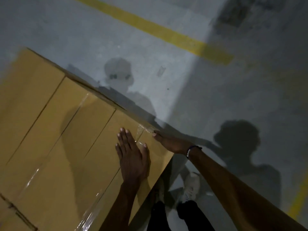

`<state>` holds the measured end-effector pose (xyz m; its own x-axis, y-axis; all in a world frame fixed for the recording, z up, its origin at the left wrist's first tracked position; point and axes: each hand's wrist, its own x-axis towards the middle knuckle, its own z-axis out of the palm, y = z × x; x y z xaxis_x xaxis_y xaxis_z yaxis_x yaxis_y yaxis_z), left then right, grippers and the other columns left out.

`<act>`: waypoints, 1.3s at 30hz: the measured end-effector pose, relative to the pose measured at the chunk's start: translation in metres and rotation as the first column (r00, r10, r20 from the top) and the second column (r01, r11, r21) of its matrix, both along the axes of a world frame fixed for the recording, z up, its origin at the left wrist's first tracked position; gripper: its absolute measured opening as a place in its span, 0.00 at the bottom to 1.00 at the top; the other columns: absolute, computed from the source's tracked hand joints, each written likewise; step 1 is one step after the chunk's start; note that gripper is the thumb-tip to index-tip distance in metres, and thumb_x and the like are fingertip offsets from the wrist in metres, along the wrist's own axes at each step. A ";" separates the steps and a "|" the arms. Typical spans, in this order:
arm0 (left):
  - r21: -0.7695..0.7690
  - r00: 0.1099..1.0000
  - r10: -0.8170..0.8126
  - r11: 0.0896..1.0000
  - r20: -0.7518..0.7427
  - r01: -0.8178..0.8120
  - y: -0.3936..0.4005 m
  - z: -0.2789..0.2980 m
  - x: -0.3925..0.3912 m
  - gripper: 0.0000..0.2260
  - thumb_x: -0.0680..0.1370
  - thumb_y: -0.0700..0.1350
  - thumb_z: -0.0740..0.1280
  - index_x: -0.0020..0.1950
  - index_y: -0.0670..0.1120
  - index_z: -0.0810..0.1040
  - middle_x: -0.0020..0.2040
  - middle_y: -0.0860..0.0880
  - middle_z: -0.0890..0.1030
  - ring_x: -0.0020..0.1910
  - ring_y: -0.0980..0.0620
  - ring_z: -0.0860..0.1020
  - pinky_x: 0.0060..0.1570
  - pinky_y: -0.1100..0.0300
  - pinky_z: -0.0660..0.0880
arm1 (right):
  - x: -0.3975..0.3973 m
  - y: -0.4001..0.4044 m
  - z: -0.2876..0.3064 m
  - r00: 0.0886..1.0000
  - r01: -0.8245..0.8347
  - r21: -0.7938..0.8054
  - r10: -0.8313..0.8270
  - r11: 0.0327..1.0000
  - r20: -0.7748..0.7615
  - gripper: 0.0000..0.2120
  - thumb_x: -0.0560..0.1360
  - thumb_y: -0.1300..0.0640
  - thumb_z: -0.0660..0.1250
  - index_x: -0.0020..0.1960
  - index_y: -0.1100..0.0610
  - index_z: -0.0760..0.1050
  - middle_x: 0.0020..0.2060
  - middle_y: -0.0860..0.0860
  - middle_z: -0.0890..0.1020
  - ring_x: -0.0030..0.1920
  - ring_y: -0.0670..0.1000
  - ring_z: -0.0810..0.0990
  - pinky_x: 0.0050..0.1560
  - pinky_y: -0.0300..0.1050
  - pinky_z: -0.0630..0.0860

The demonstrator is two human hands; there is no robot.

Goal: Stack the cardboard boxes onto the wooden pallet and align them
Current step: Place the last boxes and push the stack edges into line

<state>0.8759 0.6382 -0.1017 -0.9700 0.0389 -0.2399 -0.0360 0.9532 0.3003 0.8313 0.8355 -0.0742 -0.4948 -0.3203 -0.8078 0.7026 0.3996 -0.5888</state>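
Several tan cardboard boxes lie side by side in a flat top layer that fills the left half of the view, with clear tape running across their lids. My left hand rests flat, fingers apart, on the top of the nearest box. My right hand presses against that box's far right edge, fingers over the rim, a dark band on its wrist. The wooden pallet is hidden under the boxes.
Grey concrete floor spreads to the right and beyond the stack, crossed by a yellow painted line. My own legs and white shoes stand close beside the stack's near corner. Shadows fall on the floor.
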 end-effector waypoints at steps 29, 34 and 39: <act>-0.036 0.788 0.603 0.791 -0.123 -0.611 -0.026 -0.007 -0.062 0.33 0.85 0.59 0.51 0.86 0.43 0.49 0.86 0.48 0.45 0.85 0.47 0.43 0.82 0.38 0.47 | -0.129 -0.106 -0.034 0.910 -0.180 -0.021 0.159 0.983 -0.382 0.33 0.86 0.40 0.54 0.86 0.52 0.53 0.74 0.55 0.76 0.69 0.52 0.77 0.71 0.46 0.72; -0.060 0.785 0.613 0.784 -0.084 -0.618 -0.024 -0.002 -0.065 0.33 0.86 0.58 0.51 0.86 0.43 0.47 0.86 0.47 0.44 0.85 0.48 0.42 0.81 0.37 0.48 | -0.130 -0.108 -0.036 0.902 -0.202 -0.010 0.182 0.979 -0.391 0.32 0.87 0.42 0.54 0.86 0.51 0.50 0.75 0.57 0.75 0.72 0.56 0.75 0.74 0.52 0.71; -0.017 0.751 0.656 0.753 -0.072 -0.658 -0.016 0.006 -0.071 0.33 0.85 0.56 0.53 0.86 0.42 0.47 0.86 0.47 0.43 0.85 0.48 0.41 0.81 0.38 0.50 | -0.129 -0.109 -0.039 0.879 -0.241 0.045 0.238 0.970 -0.413 0.34 0.86 0.39 0.51 0.87 0.51 0.47 0.61 0.60 0.81 0.56 0.54 0.81 0.59 0.48 0.76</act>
<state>0.8050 0.6224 -0.0954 -0.7650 -0.6213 -0.1698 -0.6416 0.7117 0.2860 0.7027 0.7262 -0.1130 -0.6900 -0.4768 -0.5445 0.2791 0.5188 -0.8080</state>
